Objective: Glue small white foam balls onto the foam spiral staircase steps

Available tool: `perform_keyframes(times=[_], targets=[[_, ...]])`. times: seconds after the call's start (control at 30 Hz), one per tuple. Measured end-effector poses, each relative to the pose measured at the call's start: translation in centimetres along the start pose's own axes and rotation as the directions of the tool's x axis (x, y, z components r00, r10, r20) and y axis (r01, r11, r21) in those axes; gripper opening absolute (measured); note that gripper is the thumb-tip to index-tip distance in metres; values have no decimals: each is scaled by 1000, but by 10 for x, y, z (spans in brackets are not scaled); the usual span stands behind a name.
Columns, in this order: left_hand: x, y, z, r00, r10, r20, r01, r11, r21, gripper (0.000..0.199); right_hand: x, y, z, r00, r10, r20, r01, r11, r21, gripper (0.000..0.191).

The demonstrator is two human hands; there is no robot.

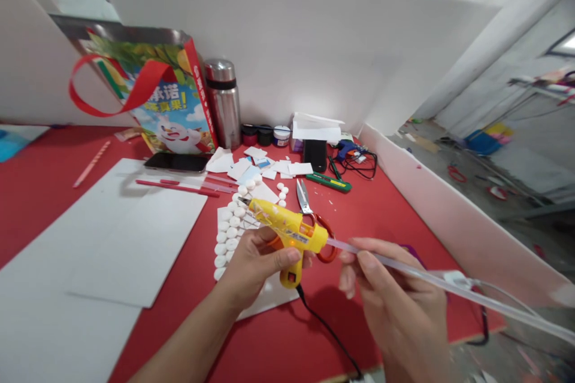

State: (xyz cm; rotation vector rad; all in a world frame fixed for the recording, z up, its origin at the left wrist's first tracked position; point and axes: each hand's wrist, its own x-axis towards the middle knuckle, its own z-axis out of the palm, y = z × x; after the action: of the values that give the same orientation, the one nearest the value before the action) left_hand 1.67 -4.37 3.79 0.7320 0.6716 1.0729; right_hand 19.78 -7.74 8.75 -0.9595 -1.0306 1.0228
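Red worktop [377,209] carries everything. White boards [148,233] lie overlapped at its left; a printed bag [179,131] stands behind, with a steel flask [228,114] just beside it.

Nearer the middle: translucent glue stick [485,300], long, running out past the worktop's right edge. Its inner end meets the rear collar of the yellow glue gun [287,224]; depth of insertion cannot be told. Gun is off the worktop, centre of view, nozzle towards the far left, cord hanging below.

Hands: right hand [395,293] pinches the stick between thumb and fingers, close behind the collar. Left hand [258,260] is wrapped about the gun's grip, thumb along its near side; whether the trigger is squeezed cannot be told.

Scissors [304,197] lie beyond the gun. Smallest noted: white discs [232,232], clustered in rows on a pale sheet beneath and left of it.

Step in hand, as judged: feeding the stick into the gun. Next move seems to call for a straight push along the barrel's line, the left hand bracing against it, nozzle kept off the discs.
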Motion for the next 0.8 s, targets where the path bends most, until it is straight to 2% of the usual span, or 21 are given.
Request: perform_keyframes(times=[0.17,0.3,0.57,0.7,0.8], targets=[[-3,2,6,997,-13,-73,15,999,30,33,-3,9,7,990,93,-110,-82,991,105,8],[-5,1,9,993,-9,-122,14,999,44,37,-7,14,12,982,134,-131,-115,984,138,7],[-6,3,8,995,-66,-76,69,997,36,34,-6,10,12,988,-7,-152,6,1000,-9,3],[-8,3,12,990,-79,-118,80,997,5,33,-12,13,15,974,26,-225,-50,994,-102,16],[-7,0,12,994,-85,-71,83,996,-31,31,-15,14,18,975,33,-219,-57,993,-107,21]])
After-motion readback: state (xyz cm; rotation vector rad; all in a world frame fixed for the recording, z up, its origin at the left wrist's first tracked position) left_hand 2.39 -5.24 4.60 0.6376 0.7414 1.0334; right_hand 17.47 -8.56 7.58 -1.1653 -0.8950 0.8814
